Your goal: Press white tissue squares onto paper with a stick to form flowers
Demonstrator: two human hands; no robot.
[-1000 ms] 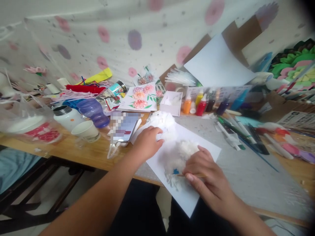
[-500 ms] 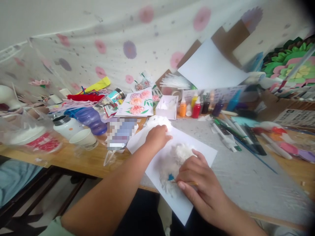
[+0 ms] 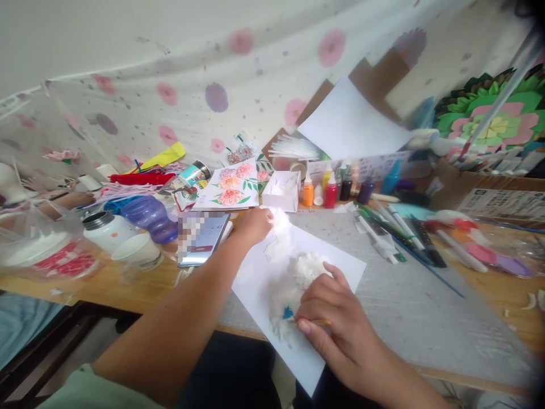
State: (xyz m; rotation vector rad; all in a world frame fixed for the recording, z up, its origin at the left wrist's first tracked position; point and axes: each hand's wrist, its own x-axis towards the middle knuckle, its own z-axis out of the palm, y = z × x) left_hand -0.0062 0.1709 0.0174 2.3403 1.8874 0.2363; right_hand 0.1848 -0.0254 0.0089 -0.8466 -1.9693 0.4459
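My left hand (image 3: 255,223) is at the far edge of a white sheet of paper (image 3: 336,258), its fingers closed at the side of a loose white wad (image 3: 281,236), which looks like cotton or tissue. Closer to me, a round fluffy white shape (image 3: 309,268) and a greyer fluffy patch lie on the sheet. A small blue spot (image 3: 288,312) shows in the greyer patch. Beside it, my right hand (image 3: 330,321) pinches a thin wooden stick (image 3: 324,322), mostly hidden by the fingers; its tip is near the blue.
A phone (image 3: 204,238), a paper cup (image 3: 138,251) and a white bottle (image 3: 108,230) stand left. Behind the sheet are a white box (image 3: 281,190), paint bottles (image 3: 330,190) and a flower picture (image 3: 230,184). Pens and brushes (image 3: 395,227) lie right. Another person's hand (image 3: 74,200) shows far left.
My left hand has moved left and away from me to the wad, more of which now shows. The right hand keeps its pinch by the blue spot. The view has shifted slightly.
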